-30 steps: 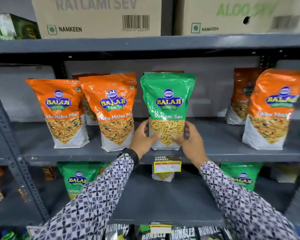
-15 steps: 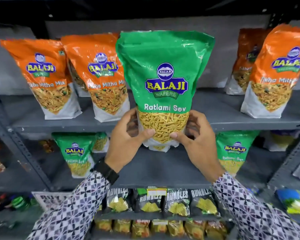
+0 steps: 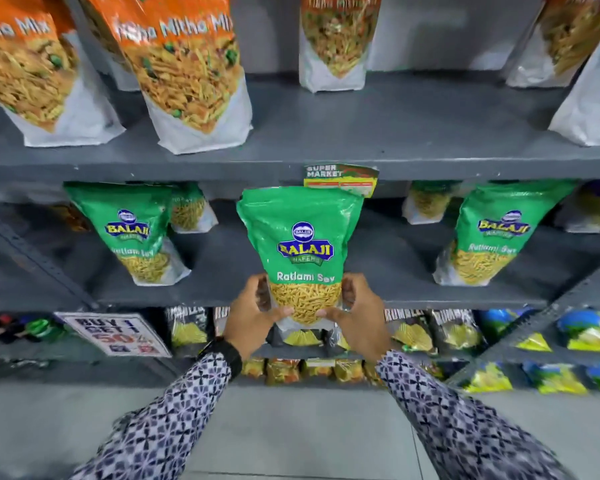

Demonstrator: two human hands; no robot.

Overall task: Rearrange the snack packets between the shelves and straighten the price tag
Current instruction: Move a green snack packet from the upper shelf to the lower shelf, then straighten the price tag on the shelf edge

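Note:
A green Ratlami Sev packet (image 3: 302, 244) stands upright in front of the middle shelf (image 3: 413, 299), gripped at its lower corners by my left hand (image 3: 253, 317) and my right hand (image 3: 357, 320). Its top edge reaches the price tag (image 3: 342, 178), which hangs tilted on the front lip of the upper shelf (image 3: 187, 168). Two more green packets stand on the middle shelf, one at the left (image 3: 132, 230) and one at the right (image 3: 496, 237). Orange Tikha Mitha Mix packets (image 3: 187, 74) stand on the upper shelf.
Black snack packets (image 3: 416, 330) fill the shelf below, with a "Buy 1 Get 1" sign (image 3: 115, 334) at its left. Blue and yellow packets (image 3: 582, 334) sit on an adjoining rack at the right. Grey floor (image 3: 291, 427) lies under my arms.
Both hands lifted the green packet off the upper shelf and carried it down to the middle shelf level. The view tilted downward with it.

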